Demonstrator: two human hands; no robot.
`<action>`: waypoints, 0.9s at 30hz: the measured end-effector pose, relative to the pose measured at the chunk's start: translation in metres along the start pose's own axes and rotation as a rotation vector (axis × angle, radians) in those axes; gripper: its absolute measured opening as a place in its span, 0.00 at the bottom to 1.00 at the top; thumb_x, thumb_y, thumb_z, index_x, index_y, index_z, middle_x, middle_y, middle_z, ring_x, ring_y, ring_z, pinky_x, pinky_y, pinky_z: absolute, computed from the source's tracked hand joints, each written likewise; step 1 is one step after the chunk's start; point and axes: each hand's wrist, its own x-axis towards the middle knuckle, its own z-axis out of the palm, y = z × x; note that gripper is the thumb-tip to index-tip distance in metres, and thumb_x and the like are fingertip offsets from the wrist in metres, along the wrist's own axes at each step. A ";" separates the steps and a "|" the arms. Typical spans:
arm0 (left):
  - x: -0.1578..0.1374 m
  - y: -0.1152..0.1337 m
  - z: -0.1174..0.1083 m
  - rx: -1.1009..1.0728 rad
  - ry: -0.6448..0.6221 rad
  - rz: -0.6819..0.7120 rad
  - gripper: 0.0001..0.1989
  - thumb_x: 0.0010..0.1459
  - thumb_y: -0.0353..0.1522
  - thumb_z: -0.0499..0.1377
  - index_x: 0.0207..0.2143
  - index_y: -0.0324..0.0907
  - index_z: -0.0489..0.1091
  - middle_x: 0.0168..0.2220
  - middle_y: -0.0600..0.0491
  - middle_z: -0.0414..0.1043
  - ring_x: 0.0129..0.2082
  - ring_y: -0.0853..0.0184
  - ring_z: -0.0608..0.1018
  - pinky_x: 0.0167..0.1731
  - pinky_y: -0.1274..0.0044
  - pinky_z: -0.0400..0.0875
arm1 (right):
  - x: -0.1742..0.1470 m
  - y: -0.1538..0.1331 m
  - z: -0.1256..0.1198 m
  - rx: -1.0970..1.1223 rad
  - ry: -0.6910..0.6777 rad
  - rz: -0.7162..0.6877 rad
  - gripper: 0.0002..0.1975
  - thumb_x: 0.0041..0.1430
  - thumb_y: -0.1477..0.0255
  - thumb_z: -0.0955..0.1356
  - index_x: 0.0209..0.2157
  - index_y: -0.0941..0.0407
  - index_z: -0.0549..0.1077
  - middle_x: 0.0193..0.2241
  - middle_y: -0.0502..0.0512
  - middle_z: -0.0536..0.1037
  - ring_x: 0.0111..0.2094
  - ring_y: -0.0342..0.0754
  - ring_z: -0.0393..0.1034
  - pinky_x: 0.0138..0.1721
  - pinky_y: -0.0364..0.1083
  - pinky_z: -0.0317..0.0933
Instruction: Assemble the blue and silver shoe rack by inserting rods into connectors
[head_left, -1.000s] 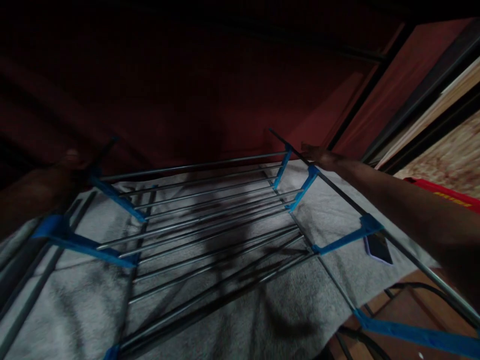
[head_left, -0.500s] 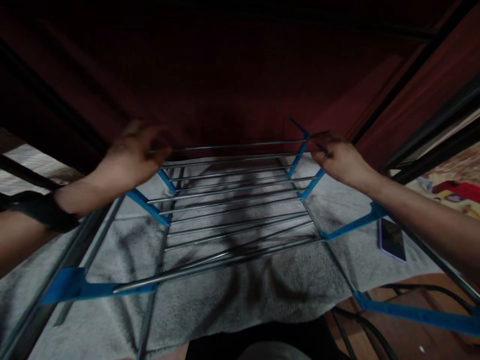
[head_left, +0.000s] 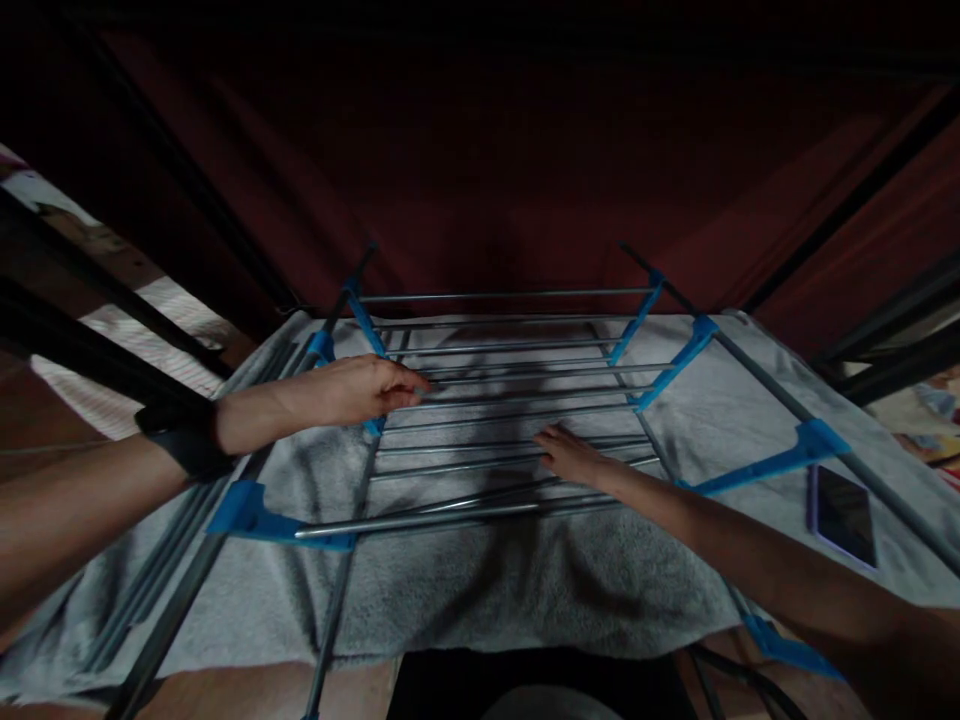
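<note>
1 blue-jointed metal rack (head_left: 525, 376), clock centre, on grey cloth (head_left: 247, 620). My left hand (head_left: 375, 390), 9 o'clock, and right hand (head_left: 574, 455), 4 o'clock: both half-curled over rods (head_left: 420, 520); hold, I cannot tell.

left hand (head_left: 379, 388): fingers slightly bent | right hand (head_left: 570, 457): back up | forearms (head_left: 712, 535): angled inward
</note>
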 end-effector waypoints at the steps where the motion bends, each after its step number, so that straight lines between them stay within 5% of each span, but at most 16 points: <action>1: -0.004 -0.003 -0.002 0.017 -0.016 -0.010 0.18 0.59 0.41 0.59 0.48 0.48 0.80 0.43 0.53 0.82 0.40 0.60 0.82 0.44 0.75 0.72 | 0.004 -0.002 0.004 -0.005 0.016 0.010 0.19 0.65 0.74 0.63 0.56 0.62 0.72 0.55 0.66 0.72 0.57 0.55 0.66 0.60 0.50 0.57; 10: -0.023 -0.013 -0.005 0.055 0.056 -0.048 0.26 0.62 0.49 0.53 0.52 0.44 0.77 0.48 0.49 0.80 0.43 0.55 0.81 0.47 0.70 0.73 | 0.026 -0.009 0.011 0.053 0.081 -0.005 0.13 0.67 0.67 0.65 0.48 0.58 0.74 0.48 0.60 0.74 0.51 0.51 0.69 0.54 0.47 0.61; 16: -0.039 -0.031 -0.007 0.080 0.287 -0.021 0.25 0.63 0.49 0.52 0.49 0.43 0.78 0.49 0.49 0.80 0.46 0.58 0.79 0.52 0.70 0.71 | 0.048 -0.023 0.006 -0.040 0.288 -0.048 0.20 0.69 0.74 0.59 0.59 0.58 0.68 0.58 0.62 0.70 0.58 0.53 0.63 0.59 0.51 0.57; 24: -0.064 -0.041 -0.014 -0.265 0.921 -0.393 0.18 0.61 0.38 0.59 0.50 0.39 0.75 0.48 0.50 0.78 0.44 0.65 0.78 0.52 0.71 0.71 | 0.085 -0.052 -0.002 -0.100 0.102 -0.037 0.20 0.66 0.81 0.57 0.54 0.57 0.71 0.53 0.63 0.74 0.53 0.52 0.68 0.56 0.51 0.57; 27: -0.063 -0.071 -0.003 -0.595 0.910 -0.545 0.18 0.57 0.33 0.62 0.48 0.36 0.73 0.41 0.50 0.78 0.38 0.68 0.77 0.44 0.74 0.74 | 0.090 -0.054 -0.003 -0.102 0.087 -0.033 0.21 0.65 0.83 0.56 0.52 0.57 0.72 0.52 0.62 0.75 0.52 0.51 0.69 0.53 0.50 0.59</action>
